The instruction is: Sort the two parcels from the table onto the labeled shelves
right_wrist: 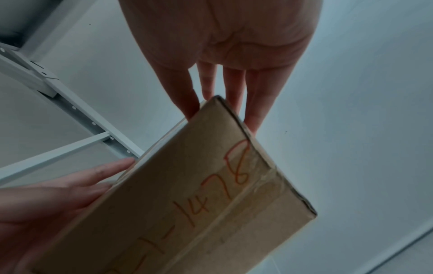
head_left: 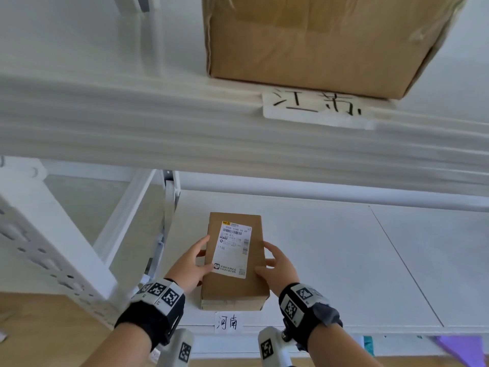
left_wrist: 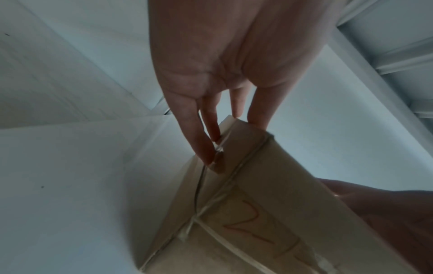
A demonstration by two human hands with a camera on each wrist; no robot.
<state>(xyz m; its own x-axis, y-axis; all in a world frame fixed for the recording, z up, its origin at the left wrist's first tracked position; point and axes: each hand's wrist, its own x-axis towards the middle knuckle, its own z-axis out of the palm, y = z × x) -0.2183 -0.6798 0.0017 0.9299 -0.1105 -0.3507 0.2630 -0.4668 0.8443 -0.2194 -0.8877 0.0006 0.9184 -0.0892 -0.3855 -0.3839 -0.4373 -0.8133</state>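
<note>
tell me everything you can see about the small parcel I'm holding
The small parcel is a brown cardboard box, lying flat on the lower shelf behind the handwritten tag. A white shipping label with barcodes covers its top; clear tape seals the end, where red handwriting shows. The left hand and right hand flank its sides, straight fingers touching.

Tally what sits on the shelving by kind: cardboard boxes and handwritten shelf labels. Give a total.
Cardboard boxes: 2 (large box on the upper shelf; small parcel on the lower shelf, between the left hand and right hand)
Handwritten shelf labels: 2 (upper label; lower label)
Total: 4
</note>
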